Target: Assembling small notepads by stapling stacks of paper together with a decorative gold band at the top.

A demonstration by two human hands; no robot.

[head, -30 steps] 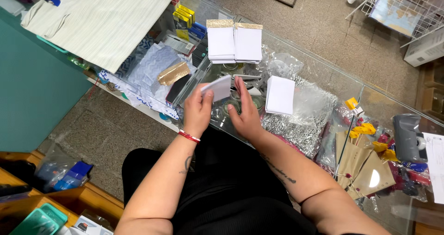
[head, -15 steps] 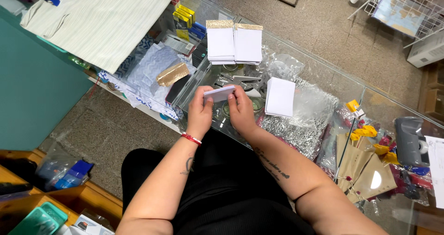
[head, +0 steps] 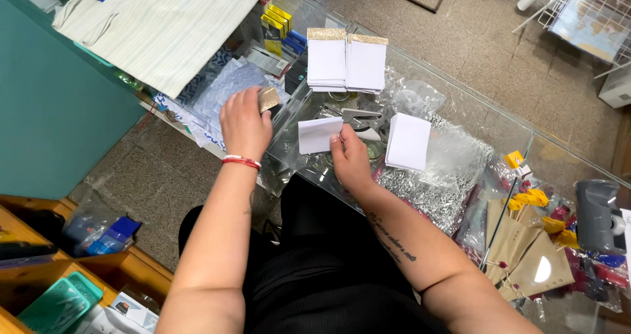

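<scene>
While it lies flat on the glass worktop [head: 460, 104], the small white card [head: 320, 135] is pinched at its right edge by the right hand [head: 350, 160], with the fingers closed on it and the thumb near the corner. This card is plain white, rectangular, and a little bent along the top edge. It sits just in front of the person, between the two hands.

The right forearm comes up from the lower right, and it carries a line of tattooed writing. The left hand [head: 244, 120] is stretched out to the left, palm down, with the arm nearly straight and a red and white bracelet [head: 241, 161] at the wrist. Its fingertips hold a small gold glitter piece [head: 267, 99], over the left edge of the worktop.

Just behind the card lie metal scissors [head: 362, 118]. To the right of them is a small stack of white cards [head: 408, 141], which rests on clear plastic bags [head: 453, 160]. Further back are two stacks of white cards with gold top strips [head: 346, 59], side by side. On the far left lies a striped cloth [head: 164, 25].
</scene>
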